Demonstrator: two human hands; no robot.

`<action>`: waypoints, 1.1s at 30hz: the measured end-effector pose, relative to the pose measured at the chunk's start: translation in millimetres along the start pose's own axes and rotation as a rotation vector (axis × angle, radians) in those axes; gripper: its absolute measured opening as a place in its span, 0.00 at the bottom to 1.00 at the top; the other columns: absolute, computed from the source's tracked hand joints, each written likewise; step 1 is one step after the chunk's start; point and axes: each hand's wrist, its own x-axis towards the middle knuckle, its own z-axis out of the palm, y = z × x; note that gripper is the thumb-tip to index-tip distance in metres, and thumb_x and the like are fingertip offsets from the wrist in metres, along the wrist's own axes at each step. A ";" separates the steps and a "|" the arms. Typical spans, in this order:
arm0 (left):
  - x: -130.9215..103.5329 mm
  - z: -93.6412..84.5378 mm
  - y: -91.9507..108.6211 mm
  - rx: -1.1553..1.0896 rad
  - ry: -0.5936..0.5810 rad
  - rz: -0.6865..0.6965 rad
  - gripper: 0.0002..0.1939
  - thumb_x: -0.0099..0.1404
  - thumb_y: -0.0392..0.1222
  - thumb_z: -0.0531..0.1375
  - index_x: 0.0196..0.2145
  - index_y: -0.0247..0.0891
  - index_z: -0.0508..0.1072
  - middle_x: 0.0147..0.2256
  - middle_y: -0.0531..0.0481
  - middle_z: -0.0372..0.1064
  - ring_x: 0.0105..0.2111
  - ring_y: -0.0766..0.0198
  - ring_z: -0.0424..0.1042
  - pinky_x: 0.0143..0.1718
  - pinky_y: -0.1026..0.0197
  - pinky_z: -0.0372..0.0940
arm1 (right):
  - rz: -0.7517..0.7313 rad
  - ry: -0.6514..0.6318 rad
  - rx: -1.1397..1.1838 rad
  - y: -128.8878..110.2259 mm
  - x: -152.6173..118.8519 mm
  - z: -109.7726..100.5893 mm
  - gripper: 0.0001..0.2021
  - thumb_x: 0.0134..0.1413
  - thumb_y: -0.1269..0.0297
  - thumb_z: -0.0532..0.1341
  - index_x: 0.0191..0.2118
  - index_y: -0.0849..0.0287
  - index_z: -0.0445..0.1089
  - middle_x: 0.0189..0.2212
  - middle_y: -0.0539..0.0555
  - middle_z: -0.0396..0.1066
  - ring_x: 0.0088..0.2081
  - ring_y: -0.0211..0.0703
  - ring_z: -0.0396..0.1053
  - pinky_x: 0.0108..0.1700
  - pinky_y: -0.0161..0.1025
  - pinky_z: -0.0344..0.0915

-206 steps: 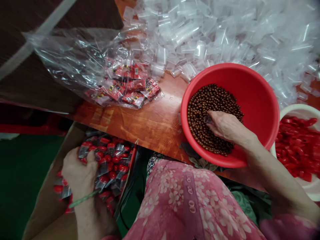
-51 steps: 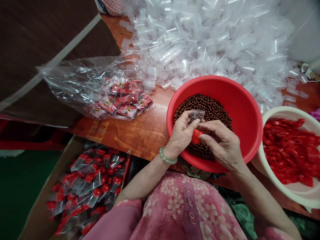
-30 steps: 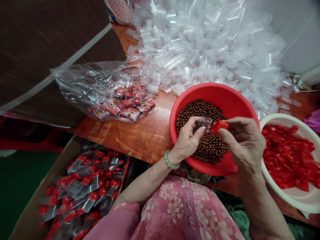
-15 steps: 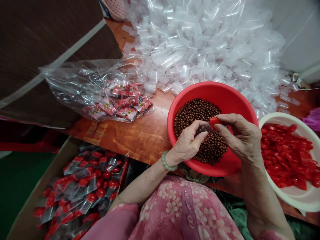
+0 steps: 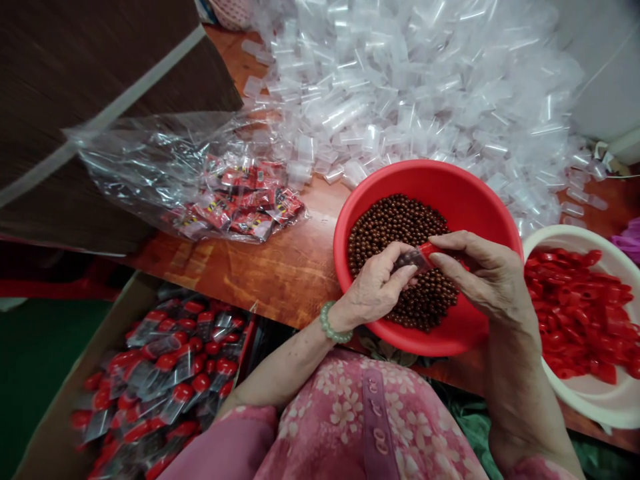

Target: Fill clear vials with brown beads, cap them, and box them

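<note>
Over the red basin [image 5: 490,200] of small brown balls [image 5: 395,223], my left hand [image 5: 377,283] is closed around a clear plastic container [image 5: 411,259] with dark balls inside. My right hand [image 5: 483,273] pinches a red cap [image 5: 429,249] between thumb and fingers, at the container's open end. The cap and container meet; whether the cap is fully seated I cannot tell. Both hands are above the balls, and fingers hide part of the container.
A white basin [image 5: 595,407] of red caps [image 5: 580,313] stands at the right. Behind lies a big heap of clear containers [image 5: 400,87]. A plastic bag [image 5: 235,200] of red packets is on the table at left. Below it, a cardboard box [image 5: 55,407] holds capped containers [image 5: 170,373].
The red cap in my right hand has come down onto the end of the container. My left hand stays almost where it was, and the view has shifted slightly.
</note>
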 end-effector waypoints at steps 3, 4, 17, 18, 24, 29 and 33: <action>0.2 0.3 -0.6 0.013 -0.002 -0.011 0.10 0.72 0.42 0.55 0.48 0.37 0.68 0.34 0.52 0.70 0.32 0.68 0.73 0.38 0.64 0.68 | -0.010 -0.040 -0.023 1.1 1.3 0.1 0.09 0.63 0.65 0.67 0.48 0.55 0.78 0.39 0.53 0.82 0.38 0.41 0.79 0.42 0.38 0.75; 0.3 0.5 -0.4 0.007 -0.006 -0.016 0.10 0.72 0.42 0.55 0.47 0.37 0.68 0.33 0.52 0.70 0.31 0.69 0.72 0.37 0.64 0.68 | -0.013 -0.046 -0.027 1.7 0.8 1.0 0.09 0.64 0.65 0.67 0.48 0.55 0.78 0.40 0.53 0.82 0.39 0.41 0.80 0.42 0.38 0.76; 5.1 0.7 5.5 -0.366 0.115 -0.135 0.09 0.66 0.40 0.62 0.42 0.35 0.70 0.35 0.53 0.68 0.37 0.68 0.69 0.45 0.65 0.66 | -0.215 -0.003 -0.685 -6.6 -9.7 47.9 0.38 0.60 0.62 0.61 0.72 0.70 0.48 0.57 0.75 0.70 0.56 0.66 0.72 0.52 0.60 0.73; 5.1 0.5 5.7 -0.354 0.110 -0.134 0.09 0.66 0.40 0.63 0.41 0.35 0.70 0.35 0.53 0.68 0.36 0.68 0.68 0.44 0.65 0.65 | -0.237 0.026 -0.723 -5.7 -9.4 49.5 0.37 0.60 0.62 0.60 0.71 0.69 0.49 0.56 0.74 0.71 0.54 0.65 0.73 0.50 0.59 0.73; 3.2 -0.2 8.4 -0.329 0.052 -0.145 0.09 0.65 0.42 0.65 0.39 0.35 0.71 0.32 0.54 0.66 0.33 0.69 0.65 0.39 0.65 0.63 | -0.402 0.107 -0.750 3.3 -8.0 46.8 0.34 0.61 0.52 0.58 0.65 0.71 0.56 0.48 0.71 0.74 0.48 0.61 0.73 0.46 0.53 0.70; 2.7 0.4 8.3 -0.372 0.033 -0.146 0.10 0.64 0.42 0.64 0.39 0.36 0.69 0.30 0.55 0.67 0.30 0.70 0.65 0.36 0.66 0.64 | -0.487 0.125 -0.719 6.6 -4.5 45.6 0.31 0.61 0.55 0.57 0.63 0.73 0.59 0.44 0.69 0.74 0.45 0.57 0.73 0.44 0.49 0.69; 2.4 -0.8 9.2 -0.407 0.016 -0.152 0.10 0.64 0.42 0.65 0.38 0.35 0.69 0.29 0.55 0.68 0.30 0.71 0.68 0.35 0.67 0.65 | -0.501 0.121 -0.737 6.9 -3.0 45.9 0.32 0.61 0.52 0.59 0.62 0.72 0.61 0.43 0.69 0.75 0.42 0.57 0.72 0.43 0.49 0.71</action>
